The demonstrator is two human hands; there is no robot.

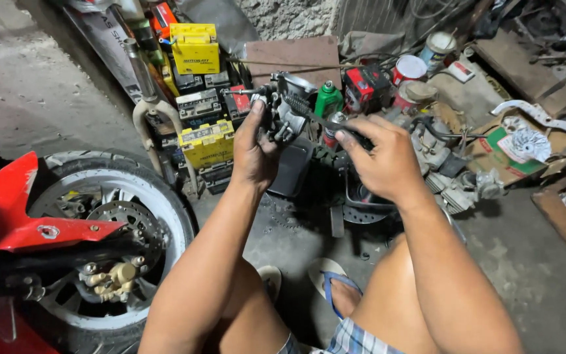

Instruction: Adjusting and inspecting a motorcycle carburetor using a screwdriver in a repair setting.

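The left hand is wrapping its fingers around a small metal part, a grey casting held up in the upper middle of the frame; the thumb side is pressing against it and the fingers are closed on it. The right hand is gripping a dark toothed tool, something like a file or brush, its fingers curled shut around the near end. The tool's long axis is running from lower right up to upper left, so its far tip is meeting the part just right of the left fingers. The part is sitting directly above the left palm and up-left of the right hand, so the left hand is the nearer one and the right is reaching it only through the tool.

Behind the hands, a green bottle is standing among cans and parts at the top of the frame. Yellow and black batteries are stacking up in the upper left. At lower left a wheel with a brake disc is showing beside a red fender. The person is squatting on the concrete floor, a sandal showing between the knees.
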